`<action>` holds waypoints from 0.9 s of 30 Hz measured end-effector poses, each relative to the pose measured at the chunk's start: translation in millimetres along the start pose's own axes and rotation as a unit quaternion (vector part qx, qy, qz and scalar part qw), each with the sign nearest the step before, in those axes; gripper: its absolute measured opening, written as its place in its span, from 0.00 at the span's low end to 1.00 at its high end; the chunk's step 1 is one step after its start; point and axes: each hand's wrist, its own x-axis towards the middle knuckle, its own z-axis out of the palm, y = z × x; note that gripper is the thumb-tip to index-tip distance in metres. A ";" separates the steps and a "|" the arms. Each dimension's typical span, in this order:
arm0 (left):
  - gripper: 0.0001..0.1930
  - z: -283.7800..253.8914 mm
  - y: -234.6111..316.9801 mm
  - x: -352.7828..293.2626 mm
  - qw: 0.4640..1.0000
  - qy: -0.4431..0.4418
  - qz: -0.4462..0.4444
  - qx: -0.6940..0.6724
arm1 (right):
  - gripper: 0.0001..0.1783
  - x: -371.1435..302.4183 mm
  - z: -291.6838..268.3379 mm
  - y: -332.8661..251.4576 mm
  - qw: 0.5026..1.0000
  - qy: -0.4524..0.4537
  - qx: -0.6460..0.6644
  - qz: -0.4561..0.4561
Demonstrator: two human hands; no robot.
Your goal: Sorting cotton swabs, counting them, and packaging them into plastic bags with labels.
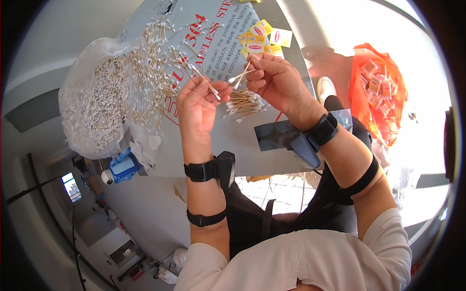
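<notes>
My left hand (196, 109) pinches a couple of cotton swabs (212, 89) between thumb and fingers, their white tips pointing toward the right hand. Facing it, my right hand (279, 85) grips a few more cotton swabs (239, 79) at the fingertips. The two hands are close together but apart, over the table. Just beneath them lies a small pile of swabs (245, 104), roughly lined up, partly hidden by my right hand. Beyond my left hand spreads a loose, tangled heap of swabs (150, 63).
A clear plastic bag (104, 102) full of swabs lies at the table's left. Yellow printed packets (262, 39) rest at the far right of the grey table (170, 162). An orange bag (357, 72) of small packages stands right of the table. A blue-and-white device (121, 169) sits near the left corner.
</notes>
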 end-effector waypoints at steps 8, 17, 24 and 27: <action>0.05 8.2 4.8 7.4 0.991 0.070 0.014 0.116 | 0.05 1.6 -1.1 -0.2 0.994 0.037 0.091 0.051; 0.03 -5.5 -12.0 35.8 0.782 0.103 0.182 0.587 | 0.05 -1.0 -10.5 -7.4 0.993 -0.033 0.079 0.079; 0.05 -44.8 -10.3 40.5 0.730 0.219 0.092 0.641 | 0.11 -3.2 5.3 -5.6 0.997 0.069 0.026 0.017; 0.05 -40.8 -16.8 38.7 0.689 0.183 0.105 0.693 | 0.13 -2.1 2.2 -7.2 0.997 0.056 0.049 0.030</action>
